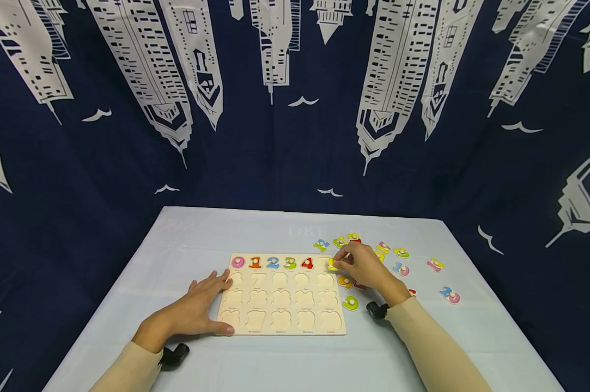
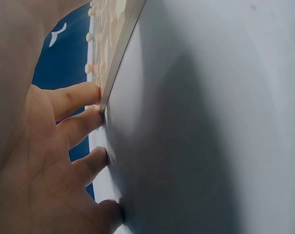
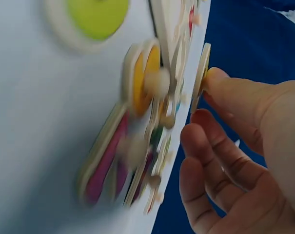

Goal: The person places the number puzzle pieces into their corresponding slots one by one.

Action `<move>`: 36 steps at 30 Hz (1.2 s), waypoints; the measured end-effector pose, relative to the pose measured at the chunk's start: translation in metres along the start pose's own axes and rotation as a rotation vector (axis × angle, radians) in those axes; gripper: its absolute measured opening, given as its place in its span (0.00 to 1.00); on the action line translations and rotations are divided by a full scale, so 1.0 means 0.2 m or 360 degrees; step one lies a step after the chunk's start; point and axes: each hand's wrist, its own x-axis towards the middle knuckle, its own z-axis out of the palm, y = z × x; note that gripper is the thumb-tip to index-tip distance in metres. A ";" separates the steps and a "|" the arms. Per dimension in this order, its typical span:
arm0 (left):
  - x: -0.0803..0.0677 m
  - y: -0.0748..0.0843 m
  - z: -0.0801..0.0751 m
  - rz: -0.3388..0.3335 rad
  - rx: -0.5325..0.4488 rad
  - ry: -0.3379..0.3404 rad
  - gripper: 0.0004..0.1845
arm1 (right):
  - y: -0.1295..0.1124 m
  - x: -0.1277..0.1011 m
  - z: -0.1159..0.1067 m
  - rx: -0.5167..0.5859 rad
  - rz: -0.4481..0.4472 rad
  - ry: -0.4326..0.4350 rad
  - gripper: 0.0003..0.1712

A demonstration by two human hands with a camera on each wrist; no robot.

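Sleeves: beige point(image 1: 439, 345), nearest the camera, reaching in from both lower corners so that the hands meet the work from either side.
Left hand point(image 1: 192, 307): fingers spread along the board's left edge, thumb at its lower corner, probably bracing it against sliding.
Board point(image 1: 268, 299): flat on the tabletop point(image 1: 368, 362) between the hands, recesses face up, likely so each outline can be read.
Filled recesses: digits 0 to 4 point(image 1: 272, 262) along the top row, in counting order.
Right hand point(image 1: 365, 264): thumb and fingertip pinch a yellow piece point(image 1: 331, 265) at the top row's right end; a pinch suits something so thin. Contact with the board I cannot tell.
Loose pieces point(image 1: 401, 252): scattered beyond and right of the board, handy for that hand; several show knobs point(image 3: 157, 83), presumably for lifting.
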 end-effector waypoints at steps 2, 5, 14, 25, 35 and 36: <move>0.00 0.00 0.00 0.0007 -0.0013 0.0002 0.66 | -0.02 0.03 0.02 0.0003 0.0000 -0.0034 0.03; 0.00 0.00 0.00 0.0006 -0.0034 -0.0002 0.66 | -0.04 0.08 0.05 0.0012 -0.0008 -0.0070 0.02; 0.00 0.00 0.00 -0.0016 -0.0041 -0.0007 0.67 | -0.05 0.13 0.10 0.0028 -0.0031 -0.0120 0.02; 0.00 0.00 0.01 -0.0008 -0.0030 -0.0007 0.66 | -0.05 0.13 0.11 -0.0131 -0.0036 -0.0079 0.03; 0.01 0.00 0.00 -0.0008 -0.0030 -0.0012 0.66 | -0.08 0.13 0.11 -0.0242 -0.0069 -0.0047 0.04; 0.01 0.00 0.00 -0.0009 -0.0031 -0.0015 0.66 | -0.08 0.13 0.11 -0.0232 -0.0064 -0.0048 0.04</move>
